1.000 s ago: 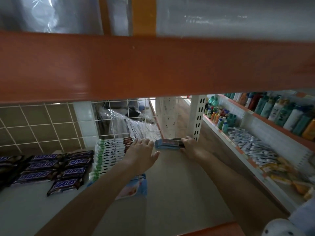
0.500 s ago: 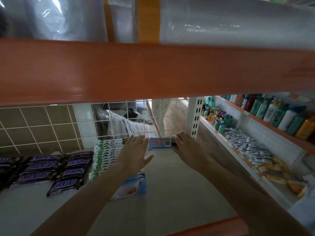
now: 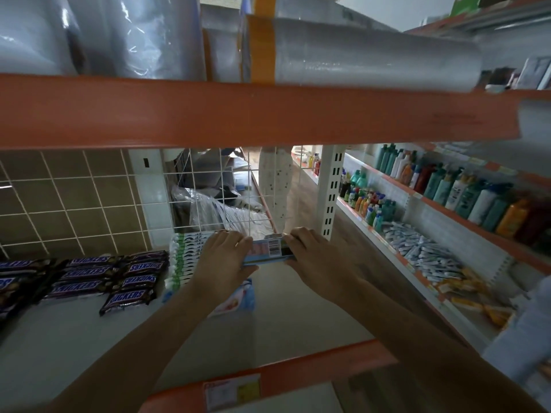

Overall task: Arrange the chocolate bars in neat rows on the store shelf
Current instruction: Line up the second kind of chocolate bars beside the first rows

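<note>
Both arms reaching deep into a store shelf [image 3: 298, 317] with an orange front edge, under an orange beam loaded with clear plastic rolls [image 3: 372, 52]. Held between the two hands, at the back of the shelf near the white wire grid [image 3: 208, 189]: a blue chocolate bar [image 3: 268, 253], turned so that a white barcode label faces up; other print on it too small to read. Left hand [image 3: 222, 263] with fingers [image 3: 235, 239] curled over the bar's left end, right hand [image 3: 316, 260] with fingers wrapped round its right end. Just left of the held bar, a neat row of white-and-green bars [image 3: 185, 257] standing on edge, wording unreadable. Farther left, rows of brown Snickers bars [image 3: 128, 298] lying flat, "SNICKERS" legible in white-on-blue lettering, most seen upside down. Partly hidden under the left forearm, a flat blue packet [image 3: 238, 299] lying on the shelf. At the front edge, a price tag [image 3: 232, 391], text blurred. Off to the right, a neighbouring rack with coloured bottles [image 3: 465, 192] above and a heap of small white tubes [image 3: 417, 248] below.
</note>
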A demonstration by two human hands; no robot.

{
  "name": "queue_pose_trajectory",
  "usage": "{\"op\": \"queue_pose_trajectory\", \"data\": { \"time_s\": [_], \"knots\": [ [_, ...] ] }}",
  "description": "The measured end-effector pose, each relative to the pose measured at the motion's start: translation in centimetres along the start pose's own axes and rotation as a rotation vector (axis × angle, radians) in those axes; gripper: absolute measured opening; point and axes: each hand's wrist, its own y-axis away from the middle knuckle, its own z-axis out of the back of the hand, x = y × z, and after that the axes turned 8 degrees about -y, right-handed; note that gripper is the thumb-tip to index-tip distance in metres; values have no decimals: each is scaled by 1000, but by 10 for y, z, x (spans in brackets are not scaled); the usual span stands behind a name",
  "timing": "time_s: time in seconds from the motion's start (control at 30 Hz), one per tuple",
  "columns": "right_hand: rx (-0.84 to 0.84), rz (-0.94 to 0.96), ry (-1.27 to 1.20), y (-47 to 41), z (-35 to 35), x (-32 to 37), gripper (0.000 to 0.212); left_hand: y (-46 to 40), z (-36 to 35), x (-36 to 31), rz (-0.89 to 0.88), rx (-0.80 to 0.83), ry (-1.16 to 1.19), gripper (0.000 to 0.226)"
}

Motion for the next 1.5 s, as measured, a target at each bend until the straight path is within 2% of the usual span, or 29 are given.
{"op": "queue_pose_trajectory", "data": {
  "time_s": [0.1,0.2,0.3,0.4,0.47,0.57,0.77,0.9,1.0,1.1,1.17,1.23,1.27,1.33,1.37,1.43,1.5],
  "knots": [
    [12,0,-38,6,5,9,53,14,9,-4,21,-2,-5,56],
    [81,-25,-176,9,11,14,55,27,18,-5,22,-24,-44,57],
    [128,-178,-418,12,14,14,51,42,23,-1,4,-62,-79,58],
    [164,-469,-785,6,22,17,31,59,25,7,40,-123,-58,63],
    [223,-577,-922,2,25,22,23,69,27,13,64,-160,-37,64],
    [263,-601,-1001,-2,30,34,19,80,30,18,80,-203,-54,61],
    [289,-572,-982,-6,31,49,21,94,38,24,97,-176,-50,66],
    [141,-501,-936,-9,27,57,17,102,40,25,222,-153,64,66],
    [-33,-389,-813,-7,26,62,12,109,53,16,529,-81,331,60],
    [-181,-161,-607,-2,29,68,19,118,62,10,768,-103,615,36],
    [-266,16,-438,-1,31,71,20,114,68,10,972,-7,920,55],
    [-371,195,-274,-1,30,74,9,108,75,12,1275,186,1283,60],
    [-419,272,-223,-1,29,77,8,108,76,14,1351,299,1460,60],
    [-488,400,-182,1,27,82,13,110,74,15,1347,461,1672,53],
    [-510,445,-179,2,26,83,13,112,71,15,1331,478,1711,47],
    [-517,504,-160,4,22,84,14,118,67,15,1362,390,1733,37],
    [-491,538,-123,5,20,84,7,120,67,14,1375,288,1767,21]
  ]
}}
